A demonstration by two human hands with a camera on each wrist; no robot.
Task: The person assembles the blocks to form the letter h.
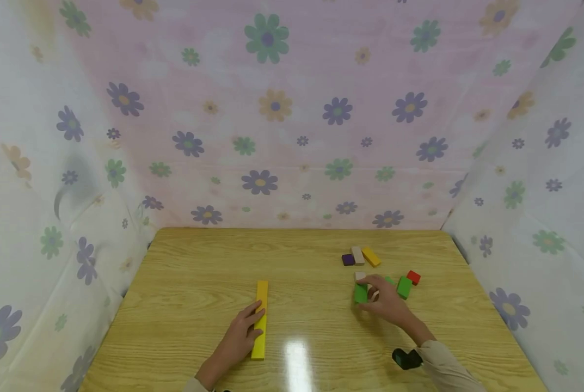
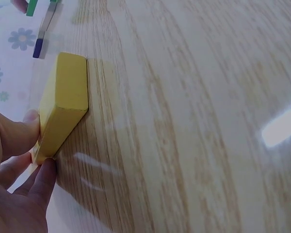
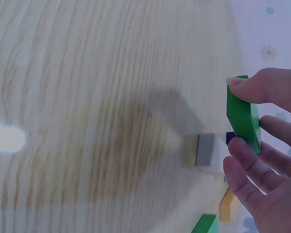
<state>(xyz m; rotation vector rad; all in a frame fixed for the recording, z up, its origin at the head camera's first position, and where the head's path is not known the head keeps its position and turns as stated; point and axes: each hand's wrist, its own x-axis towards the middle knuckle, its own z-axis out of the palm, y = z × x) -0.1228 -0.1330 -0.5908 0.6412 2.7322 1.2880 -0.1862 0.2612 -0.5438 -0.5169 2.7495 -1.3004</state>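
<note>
My left hand rests at two long blocks lying end to end, its fingertips over the place where they meet. The farther one is an orange-yellow block, the nearer a yellow block. In the left wrist view, the thumb lies along the top of the yellow block and another fingertip touches its side. My right hand pinches a green block between thumb and fingers. The right wrist view shows this green block tilted, over the table with its shadow below.
Beyond the right hand lie a purple block, a pale block and an orange block. Another pale block shows behind the held one. A second green block and a red block lie right. Flowered cloth surrounds the table.
</note>
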